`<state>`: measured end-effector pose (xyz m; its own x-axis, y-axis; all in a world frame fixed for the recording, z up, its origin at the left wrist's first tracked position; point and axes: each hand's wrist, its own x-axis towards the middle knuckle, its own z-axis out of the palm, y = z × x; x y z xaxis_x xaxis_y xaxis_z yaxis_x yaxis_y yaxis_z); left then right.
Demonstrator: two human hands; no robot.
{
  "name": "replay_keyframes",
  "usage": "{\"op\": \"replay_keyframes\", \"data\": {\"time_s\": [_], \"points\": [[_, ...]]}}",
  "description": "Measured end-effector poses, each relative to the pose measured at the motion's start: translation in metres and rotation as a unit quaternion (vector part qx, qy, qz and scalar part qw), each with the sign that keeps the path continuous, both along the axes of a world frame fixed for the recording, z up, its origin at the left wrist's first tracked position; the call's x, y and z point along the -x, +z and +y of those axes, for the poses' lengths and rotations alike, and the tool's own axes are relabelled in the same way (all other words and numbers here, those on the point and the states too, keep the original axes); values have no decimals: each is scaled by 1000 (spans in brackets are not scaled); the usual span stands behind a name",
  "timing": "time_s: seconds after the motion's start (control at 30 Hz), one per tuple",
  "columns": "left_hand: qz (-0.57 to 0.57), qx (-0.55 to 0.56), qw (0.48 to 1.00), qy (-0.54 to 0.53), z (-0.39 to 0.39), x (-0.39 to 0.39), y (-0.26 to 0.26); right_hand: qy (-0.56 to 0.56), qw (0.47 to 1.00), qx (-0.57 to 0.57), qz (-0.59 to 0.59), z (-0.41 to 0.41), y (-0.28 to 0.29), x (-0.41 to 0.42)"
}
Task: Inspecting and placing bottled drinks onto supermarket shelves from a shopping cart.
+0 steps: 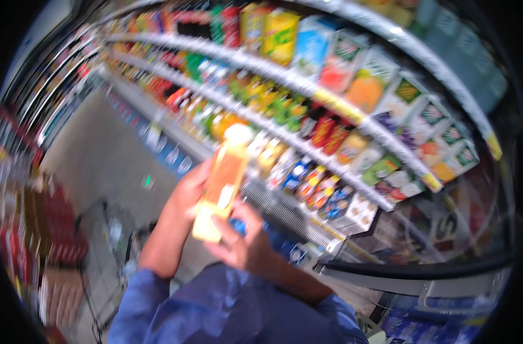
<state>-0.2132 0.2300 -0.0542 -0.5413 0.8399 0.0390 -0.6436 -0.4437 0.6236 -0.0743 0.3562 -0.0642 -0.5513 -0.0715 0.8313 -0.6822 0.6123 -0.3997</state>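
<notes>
Between my two hands is a bottle with a white cap, an orange label and pale yellow contents, tilted with its cap away from me. My left hand grips it along its left side. The fingers of my right hand hold the lower right part near its base. Motion blur hides the label's details. Just beyond the bottle are the shelves of an open display cooler, with yellow drink bottles on the middle shelf and large juice cartons above them.
White shelf rails with price strips run across the cooler. A metal grille lines its lower front. Stacked cartons and red boxes stand at the left beside the grey floor. Blue packs lie at the lower right.
</notes>
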Motion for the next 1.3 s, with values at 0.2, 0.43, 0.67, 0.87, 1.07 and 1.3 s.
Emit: {"op": "replay_keyframes", "data": {"time_s": [0.2, 0.43, 0.67, 0.87, 1.07, 1.3], "points": [[173, 61, 967, 176, 18, -43, 16, -3, 985, 150, -91, 13, -6, -17], [229, 42, 956, 179, 52, -55, 38, 21, 938, 305, -165, 38, -7, -20], [253, 41, 959, 121, 64, -63, 29, 135, 873, 447, -143, 53, -7, -35], [196, 26, 977, 81, 68, -83, 5, 141, 893, 397, -161, 68, -4, -57], [210, 21, 976, 51, 101, -82, -6, 98, 882, 429, -169, 95, -7, -65], [240, 10, 966, 95, 124, -88, 1, 120, 873, 452, -139, 112, -4, -58]]}}
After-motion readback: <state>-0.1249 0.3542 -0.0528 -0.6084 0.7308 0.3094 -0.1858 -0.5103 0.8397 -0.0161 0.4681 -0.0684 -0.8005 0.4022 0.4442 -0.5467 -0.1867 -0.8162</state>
